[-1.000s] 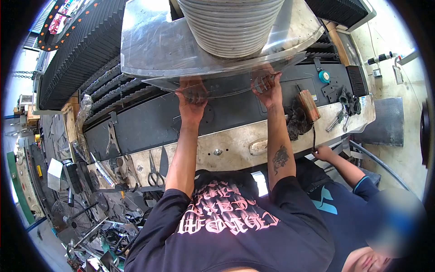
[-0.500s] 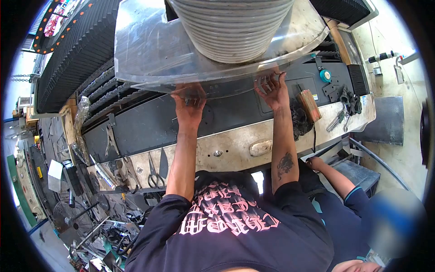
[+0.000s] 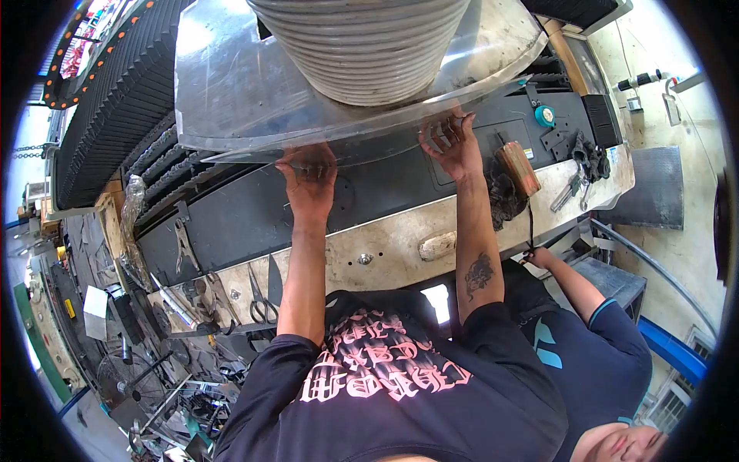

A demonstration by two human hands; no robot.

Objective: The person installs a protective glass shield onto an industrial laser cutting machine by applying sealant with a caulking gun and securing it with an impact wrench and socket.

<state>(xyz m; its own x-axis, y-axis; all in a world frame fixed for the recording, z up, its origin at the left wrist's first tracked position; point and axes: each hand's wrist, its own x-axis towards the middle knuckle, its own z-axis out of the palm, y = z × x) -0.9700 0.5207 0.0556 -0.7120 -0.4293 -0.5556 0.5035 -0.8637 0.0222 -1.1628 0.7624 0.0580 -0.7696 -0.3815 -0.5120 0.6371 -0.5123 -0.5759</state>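
Observation:
A broad, shiny sheet point(image 3: 223, 92) with a curved, see-through-looking front edge spans the upper view. On it stands a large grey ribbed cylinder point(image 3: 362, 54). My left hand point(image 3: 309, 173) has its fingers hooked under the front edge, left of the cylinder. Farther right, my right hand point(image 3: 453, 146) grips the same edge from below, palm up, thumb raised at the side. Dark smudges mark both hands, and the fingertips are partly covered by the sheet.
A dark bench bed point(image 3: 385, 200) with a worn pale front ledge point(image 3: 346, 269) runs below. Scissors point(image 3: 262, 304), locking pliers point(image 3: 185, 246), a wooden block point(image 3: 519, 169) and a teal tape measure point(image 3: 544, 115) lie on it. A co-worker point(image 3: 593, 346) is close at my right.
In the view, the sheet, the cylinder and both my hands have shifted slightly left, along with the bench. The co-worker at my right has changed posture. My grip looks the same.

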